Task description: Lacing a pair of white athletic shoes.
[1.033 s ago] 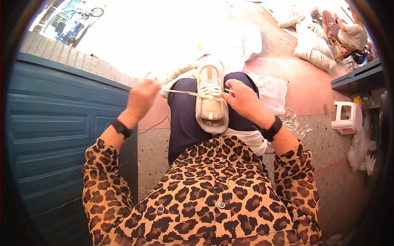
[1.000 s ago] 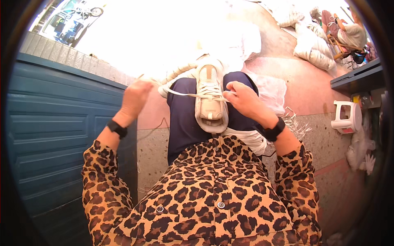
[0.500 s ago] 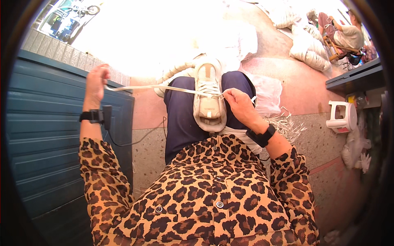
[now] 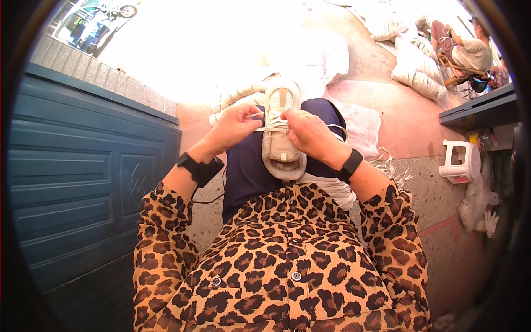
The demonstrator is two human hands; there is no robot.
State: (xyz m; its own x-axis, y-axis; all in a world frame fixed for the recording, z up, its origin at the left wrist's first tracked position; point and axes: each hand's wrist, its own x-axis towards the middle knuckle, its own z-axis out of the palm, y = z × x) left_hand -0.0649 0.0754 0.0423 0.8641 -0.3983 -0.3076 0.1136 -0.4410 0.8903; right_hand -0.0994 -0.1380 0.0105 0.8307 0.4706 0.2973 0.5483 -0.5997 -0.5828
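A beige sneaker (image 4: 280, 145) rests between my knees, its toe pointing away from me and its heel opening toward my body. Thin cream shoelace crosses its upper part in rows. At the shoe's left side, my left hand (image 4: 237, 128) pinches the shoelace (image 4: 269, 129), fingers closed. My right hand (image 4: 311, 133) is over the shoe's right edge, thumb and forefinger pressed together at the lacing. What lies between those fingertips is mostly hidden, though a loose strand of lace loops out to the right past that hand.
A blue panelled door (image 4: 72, 182) stands at my left. White bundles (image 4: 418, 69) lie on the floor at the far right, near a seated person (image 4: 470, 52). A white plastic stool (image 4: 460, 160) is at the right, and loose white laces (image 4: 391, 169) lie beside my right wrist.
My left hand has come in from the far left, where it held the lace stretched out, to the shoe's side. My right hand has moved slightly left, over the lacing.
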